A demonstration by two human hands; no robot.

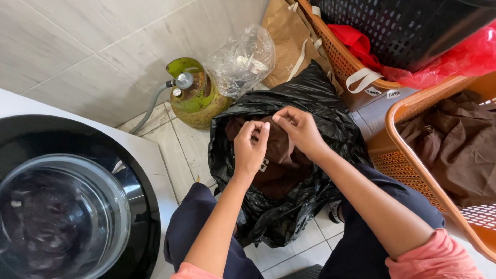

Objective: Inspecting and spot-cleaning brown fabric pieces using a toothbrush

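**Both hands at the mouth of a black bag of brown clothing**

Landmark: the black plastic bag (289,206), standing on the tiled floor between the person's knees.

Left hand (250,150): over the bag's open mouth, fingers curled together, thumb and forefingers pinching a fold of the brown garment (279,160) that fills the bag.

Right hand (300,129): just beside the left, at the far side of the mouth, fingertips pressed together on the same cloth or on the bag's rim; which of the two cannot be told.

The garment sits in the top of the bag, partly lifted at the pinch, the rest bundled inside.

Surroundings: behind the bag, a green gas cylinder (195,95) with a hose, and a clear plastic bag (243,59) against it. To the right of the bag, an orange basket (408,160) holding more brown cloth. To the left, the round glass door of a front-loading washer (67,217).

Assessment: the grip is thin, fingertips only. Judged sound practice is to take a fuller hold of the cloth, keep the bag's rim free of the pinch, and draw straight up so the bag stays upright and nothing else spills
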